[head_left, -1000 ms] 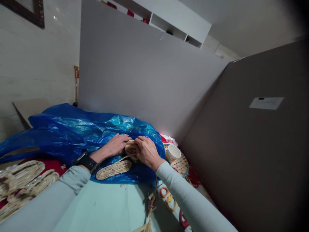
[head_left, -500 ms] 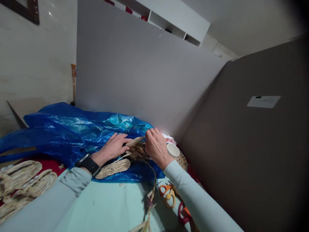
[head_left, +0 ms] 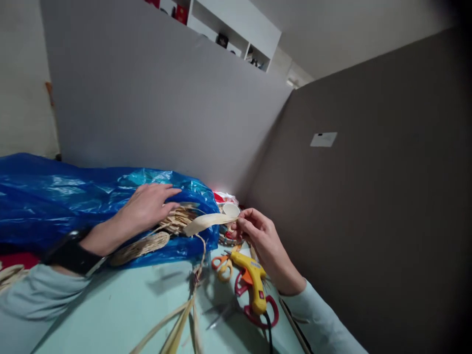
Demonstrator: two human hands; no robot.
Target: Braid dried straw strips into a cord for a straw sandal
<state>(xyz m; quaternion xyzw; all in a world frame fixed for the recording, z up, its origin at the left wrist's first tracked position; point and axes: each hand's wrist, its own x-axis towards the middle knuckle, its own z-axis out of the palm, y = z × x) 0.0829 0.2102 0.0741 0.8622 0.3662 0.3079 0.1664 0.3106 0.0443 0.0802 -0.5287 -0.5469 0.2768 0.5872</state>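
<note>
My right hand (head_left: pixel 263 238) pinches one end of a pale, flat strip of dried plant fibre (head_left: pixel 206 222), which stretches leftward over the table. My left hand (head_left: pixel 145 209) is held with fingers extended at the edge of a bundle of dried strips (head_left: pixel 177 220); its palm side is hidden. That bundle lies on a blue plastic bag (head_left: pixel 73 196). Below my left hand a coiled, oval braided piece (head_left: pixel 142 248) rests on the same bag. A thin braid (head_left: pixel 201 263) runs down the table, ending in loose strips (head_left: pixel 177 330).
A yellow glue gun (head_left: pixel 254 275) with a black cord lies over red-handled scissors (head_left: pixel 272 310). Orange-handled scissors (head_left: pixel 224 267) are beside it on the pale green table (head_left: pixel 121 305). Behind stands a white cup (head_left: pixel 231 210). Grey panels (head_left: pixel 155 108) rise beyond.
My right hand has drawn a pale strip from the bundle and moved right with it. My left hand has stayed by the bundle. The view has turned right, uncovering the glue gun.
</note>
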